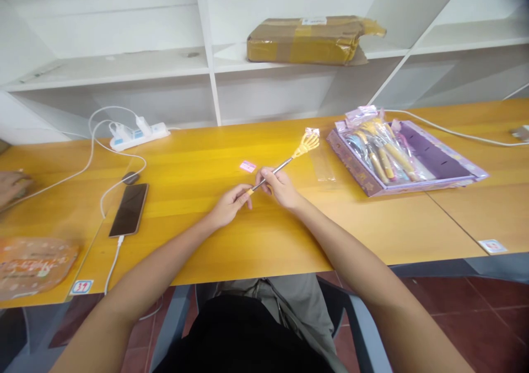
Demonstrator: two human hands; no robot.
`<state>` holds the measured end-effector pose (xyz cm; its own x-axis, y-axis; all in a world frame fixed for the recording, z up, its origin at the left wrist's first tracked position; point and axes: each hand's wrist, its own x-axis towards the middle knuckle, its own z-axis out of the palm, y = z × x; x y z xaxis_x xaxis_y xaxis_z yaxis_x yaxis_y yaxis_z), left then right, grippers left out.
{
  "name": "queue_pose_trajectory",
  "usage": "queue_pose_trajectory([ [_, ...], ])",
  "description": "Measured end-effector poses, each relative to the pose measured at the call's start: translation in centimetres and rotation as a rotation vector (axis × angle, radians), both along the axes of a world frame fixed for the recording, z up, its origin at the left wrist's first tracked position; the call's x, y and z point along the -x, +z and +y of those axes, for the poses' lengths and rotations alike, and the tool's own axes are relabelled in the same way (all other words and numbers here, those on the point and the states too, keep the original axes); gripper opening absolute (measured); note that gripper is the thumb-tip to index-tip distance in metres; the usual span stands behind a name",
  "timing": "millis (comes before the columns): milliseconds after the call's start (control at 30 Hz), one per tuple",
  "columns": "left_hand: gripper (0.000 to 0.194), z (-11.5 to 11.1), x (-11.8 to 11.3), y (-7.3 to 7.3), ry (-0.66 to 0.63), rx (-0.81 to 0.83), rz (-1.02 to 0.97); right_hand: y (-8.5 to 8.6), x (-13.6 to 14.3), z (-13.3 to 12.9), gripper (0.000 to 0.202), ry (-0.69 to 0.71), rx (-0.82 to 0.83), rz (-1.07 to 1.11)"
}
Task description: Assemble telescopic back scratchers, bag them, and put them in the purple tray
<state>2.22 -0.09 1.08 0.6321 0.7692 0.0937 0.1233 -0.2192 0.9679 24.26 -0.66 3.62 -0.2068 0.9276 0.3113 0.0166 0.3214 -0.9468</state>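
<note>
Both of my hands are on a back scratcher (pixel 285 163) with a yellow claw-shaped head and a metal rod. My left hand (pixel 232 204) is closed around its yellow handle end. The fingers of my right hand (pixel 279 184) pinch the metal rod higher up. The claw points away to the upper right, above the table. Just beyond my hands lies a small pink card (pixel 248 166). A clear plastic sleeve (pixel 324 161) lies flat to the right of the claw.
At right, a purple box (pixel 438 155) holds several wrapped back scratchers (pixel 382 147). A phone (pixel 129 210) on a cable, a power strip (pixel 140 136) and an orange packet (pixel 35 265) are at left. Another person's hand (pixel 14 185) rests at the far left. A taped carton (pixel 306 41) sits on the shelf.
</note>
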Motion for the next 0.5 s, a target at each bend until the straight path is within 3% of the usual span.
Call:
queue_pose_trajectory([
  [500, 0.058, 0.07, 0.02, -0.09, -0.006, -0.019, 0.004, -0.38, 0.46, 0.01, 0.067, 0.037, 0.026, -0.017],
])
